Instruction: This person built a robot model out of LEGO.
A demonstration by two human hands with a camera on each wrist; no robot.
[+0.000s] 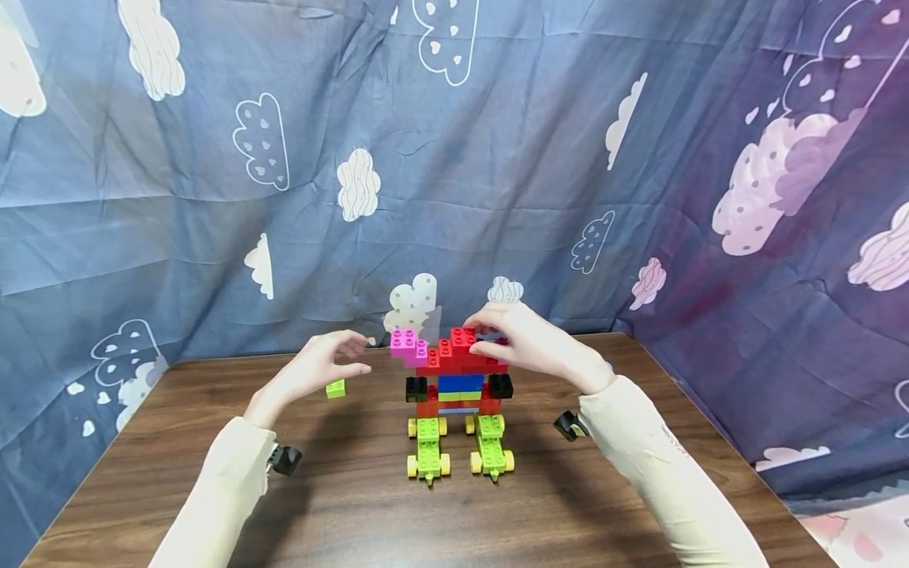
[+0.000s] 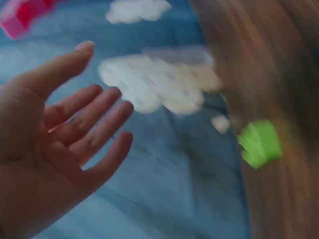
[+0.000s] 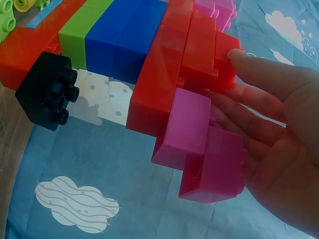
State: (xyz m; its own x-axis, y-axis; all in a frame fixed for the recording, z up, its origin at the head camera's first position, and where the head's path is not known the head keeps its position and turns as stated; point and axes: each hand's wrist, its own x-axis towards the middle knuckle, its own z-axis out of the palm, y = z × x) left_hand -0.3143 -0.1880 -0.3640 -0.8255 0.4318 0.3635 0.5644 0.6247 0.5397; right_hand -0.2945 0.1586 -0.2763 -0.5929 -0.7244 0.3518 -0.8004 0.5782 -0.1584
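Note:
A figure of toy building bricks (image 1: 460, 385) stands upright on two lime-green wheeled bases (image 1: 429, 450). My right hand (image 1: 533, 339) is at its top, thumb and fingers pinching the topmost red brick (image 3: 225, 56). Pink bricks (image 3: 182, 127) stick out beside that hand in the right wrist view, and other pink bricks (image 1: 405, 341) sit at the figure's left end. To the left of the figure, my left hand (image 1: 319, 364) is held in the air with loosely bent fingers and nothing in it. A loose lime-green brick (image 1: 336, 388) lies on the table near that hand.
The wooden table (image 1: 341, 505) ends at the back against a blue cloth with cloud prints (image 1: 358, 185). Black bricks (image 3: 47, 92) project from both sides of the figure. A black wrist camera (image 1: 286, 460) hangs from each sleeve.

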